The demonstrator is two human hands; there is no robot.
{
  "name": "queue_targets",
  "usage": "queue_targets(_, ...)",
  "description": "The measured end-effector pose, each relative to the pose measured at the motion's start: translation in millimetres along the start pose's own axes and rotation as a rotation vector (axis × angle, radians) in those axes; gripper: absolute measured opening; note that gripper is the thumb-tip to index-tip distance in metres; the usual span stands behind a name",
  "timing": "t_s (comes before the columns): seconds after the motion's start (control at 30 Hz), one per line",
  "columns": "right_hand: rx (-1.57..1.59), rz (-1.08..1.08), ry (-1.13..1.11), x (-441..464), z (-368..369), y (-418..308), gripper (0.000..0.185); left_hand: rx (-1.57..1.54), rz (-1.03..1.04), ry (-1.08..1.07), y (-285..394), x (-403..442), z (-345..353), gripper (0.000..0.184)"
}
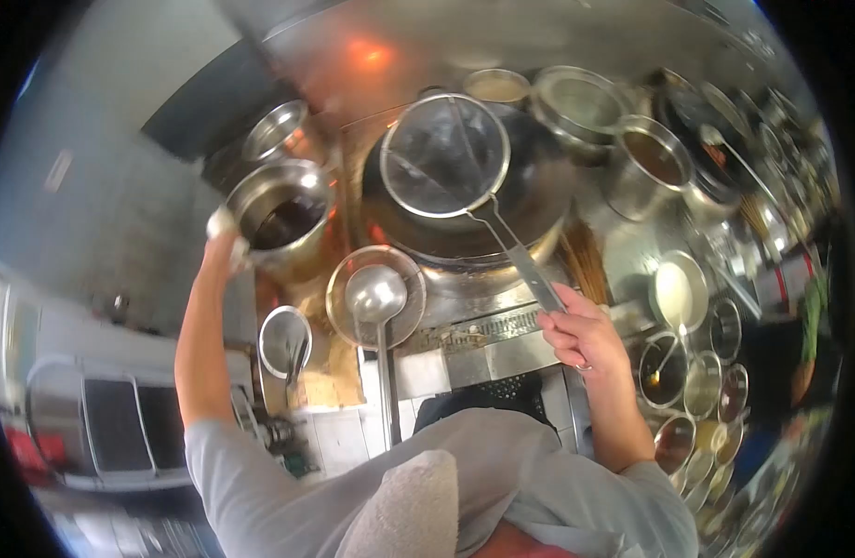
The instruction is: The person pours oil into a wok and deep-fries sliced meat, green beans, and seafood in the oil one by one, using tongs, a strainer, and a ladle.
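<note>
My right hand (581, 327) is closed around the flat metal handle of a round mesh strainer (446, 156). The strainer is over a large dark wok (530, 200) on the stove. At the left, my left hand (225, 244), with a white cloth (221, 223) at its fingers, grips the side of a deep metal pot (302, 177). Dark liquid (290, 221) lies inside this pot. Between the pot and my body, a ladle (376, 294) rests bowl-down on a round strainer bowl (338, 279), its long handle pointing towards me.
Behind the pot stands another metal pot (277, 130). A small cup with utensils (284, 340) is near the front left. Several containers line the right side, including a pot of brown liquid (653, 156) and a white-filled bowl (677, 290). A bamboo brush (586, 265) lies beside the wok.
</note>
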State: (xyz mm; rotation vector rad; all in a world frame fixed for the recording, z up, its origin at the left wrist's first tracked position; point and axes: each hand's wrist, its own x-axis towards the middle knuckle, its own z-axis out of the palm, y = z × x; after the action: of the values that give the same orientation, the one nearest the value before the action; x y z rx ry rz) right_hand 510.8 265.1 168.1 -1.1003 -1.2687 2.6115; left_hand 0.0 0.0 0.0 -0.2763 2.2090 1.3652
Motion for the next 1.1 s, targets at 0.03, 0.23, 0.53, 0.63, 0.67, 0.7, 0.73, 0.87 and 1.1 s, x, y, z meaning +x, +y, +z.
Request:
queue_targets(0.03, 0.002, 0.014, -0.003, -0.8, 1.4, -5.1, 0.054, -0.012, -0.021, 0.045, -4.1, -21.0, -16.7, 0.039)
queue_targets(0.23, 0.209, -0.091, -0.316, 81.8, 39.1, 18.6, 0.052, 0.356, 0.277, 0.240, 192.5, -28.9, -84.6, 0.037)
queue_targets(0.53, 0.257, -0.116, -0.395, 68.2, 20.1, 5.9, 0.054, 1.005, 0.480, 0.458, 270.2, -61.9, 8.4, 0.041)
queue_targets(0.63, 0.270, -0.109, -0.429, 71.4, 11.1, 5.5, 0.052, 1.168, 0.582, 0.525, 284.2, -60.9, 21.3, 0.037)
queue_targets(0.67, 0.275, -0.110, -0.432, 71.2, 9.5, 5.2, 0.051, 1.197, 0.594, 0.527, 286.9, -61.3, 26.4, 0.037)
queue_targets(0.7, 0.279, -0.113, -0.436, 71.7, 7.3, 4.9, 0.050, 1.225, 0.608, 0.532, 289.7, -66.1, 33.0, 0.038)
queue_targets(0.73, 0.267, -0.108, -0.444, 73.0, 4.6, 4.3, 0.050, 1.228, 0.583, 0.517, 292.3, -70.6, 38.8, 0.040)
queue_targets(0.87, 0.258, -0.097, -0.411, 72.9, 2.0, -0.6, 0.043, 1.257, 0.554, 0.536, 298.7, -81.5, 55.9, 0.044)
queue_targets(1.1, 0.252, -0.084, -0.407, 70.5, -3.5, -6.8, 0.044, 1.333, 0.579, 0.560, 301.8, -89.2, 71.9, 0.042)
